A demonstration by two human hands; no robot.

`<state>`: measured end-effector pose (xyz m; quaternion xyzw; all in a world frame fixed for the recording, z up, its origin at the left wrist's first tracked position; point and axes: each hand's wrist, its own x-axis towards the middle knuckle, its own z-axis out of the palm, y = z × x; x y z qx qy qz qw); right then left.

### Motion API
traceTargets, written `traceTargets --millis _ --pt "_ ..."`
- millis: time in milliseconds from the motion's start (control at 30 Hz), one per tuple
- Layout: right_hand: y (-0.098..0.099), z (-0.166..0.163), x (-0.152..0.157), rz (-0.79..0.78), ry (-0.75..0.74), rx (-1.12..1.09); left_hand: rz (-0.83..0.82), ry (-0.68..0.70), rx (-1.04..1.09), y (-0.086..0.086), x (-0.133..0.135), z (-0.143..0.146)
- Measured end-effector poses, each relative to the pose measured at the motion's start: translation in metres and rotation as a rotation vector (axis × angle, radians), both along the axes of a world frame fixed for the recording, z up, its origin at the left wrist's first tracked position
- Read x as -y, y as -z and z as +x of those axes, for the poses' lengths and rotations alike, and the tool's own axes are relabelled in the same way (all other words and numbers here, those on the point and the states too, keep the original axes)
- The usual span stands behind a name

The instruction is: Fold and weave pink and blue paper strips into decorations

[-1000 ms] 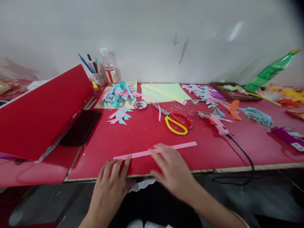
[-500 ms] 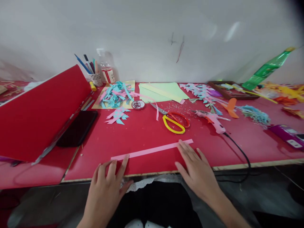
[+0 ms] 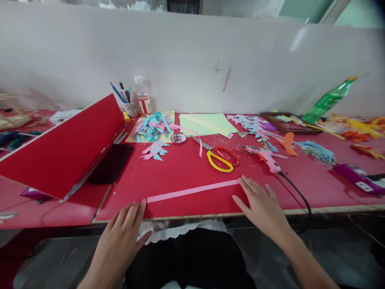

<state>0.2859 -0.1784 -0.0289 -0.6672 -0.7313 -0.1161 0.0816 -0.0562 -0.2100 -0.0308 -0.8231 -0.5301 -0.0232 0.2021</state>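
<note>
A pink paper strip point(image 3: 192, 191) lies flat and straight on the red table, close to its front edge. At the strip's left end, the fingertips of my left hand point(image 3: 120, 233) touch it, fingers stretched out and thumb apart. My right hand point(image 3: 264, 208) rests its fingertips on the right end, also spread and open. Neither hand grips anything. Beyond the strip lie scissors point(image 3: 221, 159) with one yellow and one red handle loop. A pink glue gun point(image 3: 263, 155) lies right of them, its black cord running over the table edge.
Left stand a red board point(image 3: 69, 148) and a black phone point(image 3: 111, 163). Behind are a pile of paper pieces point(image 3: 155, 127), pale green sheets point(image 3: 201, 125), a pen cup point(image 3: 130, 109) and a pump bottle point(image 3: 144, 100). A green bottle point(image 3: 327, 100) leans at the right.
My hands have slid apart to the two ends of the pink strip, left hand leftward and right hand rightward. The camera view has tilted up, showing more above the wall.
</note>
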Motion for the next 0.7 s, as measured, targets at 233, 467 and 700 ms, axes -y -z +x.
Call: traceTargets --millis 233,467,700 --pt "-0.007 -0.038 -0.019 -0.062 -0.329 -0.215 -0.088 -0.023 0.152 -0.013 -0.018 0.002" --pt "-0.016 -0.06 -0.033 -0.207 -0.321 -0.444 -0.494 -0.038 0.583 -0.04 -0.043 0.017" --pt "-0.034 -0.075 -0.024 -0.082 -0.35 -0.41 -0.778 0.03 1.142 -0.04 -0.085 0.046"
